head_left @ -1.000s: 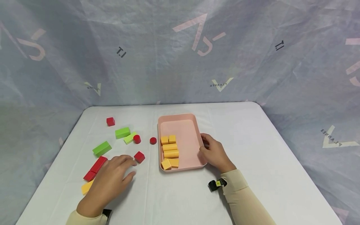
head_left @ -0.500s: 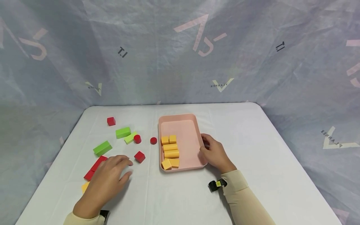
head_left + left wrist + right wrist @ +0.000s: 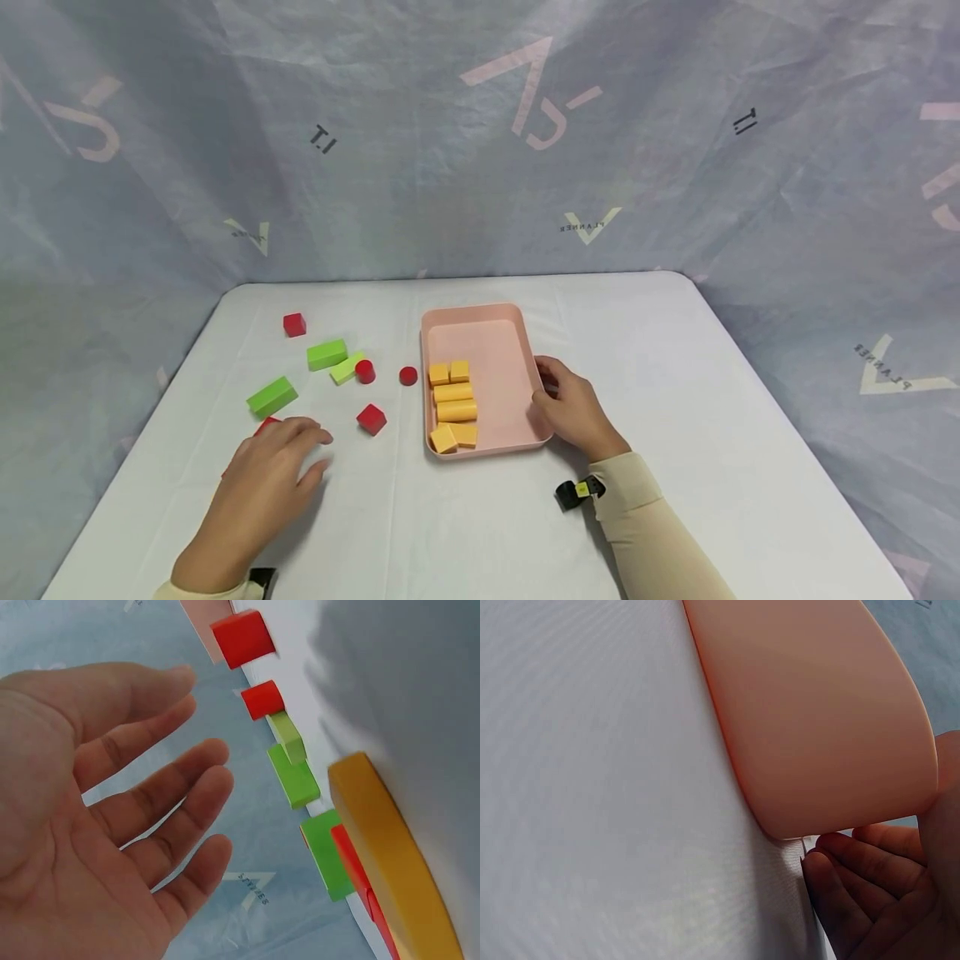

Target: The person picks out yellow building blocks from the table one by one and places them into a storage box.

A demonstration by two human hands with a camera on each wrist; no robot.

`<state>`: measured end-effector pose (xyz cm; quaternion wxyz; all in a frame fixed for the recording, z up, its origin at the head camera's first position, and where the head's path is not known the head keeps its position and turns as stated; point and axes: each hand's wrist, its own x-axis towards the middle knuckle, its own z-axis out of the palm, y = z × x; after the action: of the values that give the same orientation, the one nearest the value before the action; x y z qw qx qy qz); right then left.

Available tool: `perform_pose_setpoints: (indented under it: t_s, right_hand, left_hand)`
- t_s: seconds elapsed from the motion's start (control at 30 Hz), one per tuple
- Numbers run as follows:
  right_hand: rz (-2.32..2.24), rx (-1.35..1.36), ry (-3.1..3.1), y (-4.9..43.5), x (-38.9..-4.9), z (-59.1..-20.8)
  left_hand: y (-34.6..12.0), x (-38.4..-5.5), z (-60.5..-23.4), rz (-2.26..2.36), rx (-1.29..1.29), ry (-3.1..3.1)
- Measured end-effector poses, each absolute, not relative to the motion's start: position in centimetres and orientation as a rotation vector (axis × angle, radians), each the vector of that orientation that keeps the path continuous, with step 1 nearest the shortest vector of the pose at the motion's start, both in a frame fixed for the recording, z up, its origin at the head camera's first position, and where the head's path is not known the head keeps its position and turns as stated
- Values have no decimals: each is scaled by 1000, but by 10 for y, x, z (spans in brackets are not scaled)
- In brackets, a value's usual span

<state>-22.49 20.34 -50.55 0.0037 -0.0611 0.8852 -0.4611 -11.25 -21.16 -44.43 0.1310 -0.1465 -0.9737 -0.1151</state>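
Note:
My left hand (image 3: 262,487) hovers over the left part of the table, fingers loosely spread and the palm bare in the left wrist view. Beneath it lie a yellow block (image 3: 397,862) and red blocks (image 3: 356,862), mostly hidden in the head view. A red cube (image 3: 371,419) sits right of its fingertips, apart from them. At the right side of a pink tray (image 3: 498,375), my right hand (image 3: 573,410) holds the wall, thumb over the rim and fingers outside. Along the tray's left side lie yellow cylinders (image 3: 455,410) and several yellow blocks (image 3: 459,372).
Green blocks (image 3: 272,397) and a lighter green block (image 3: 347,368) lie at the left. Two red cylinders (image 3: 365,372) stand between them and the tray. Another red cube (image 3: 295,325) is near the back left. A printed grey cloth (image 3: 420,142) hangs behind the white table (image 3: 675,375).
My left hand has drawn back to the left, away from the red cube, and now covers the yellow block and most of the red ones. The right hand and tray stay still.

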Motion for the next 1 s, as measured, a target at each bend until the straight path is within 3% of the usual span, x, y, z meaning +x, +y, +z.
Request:
perform_pose_setpoints:
  t_s: [1.0]
  right_hand:
    - [-1449,-191,2766,204,-226,-507]
  left_hand:
    - [-262,-102,-441,-362,-46,-2963]
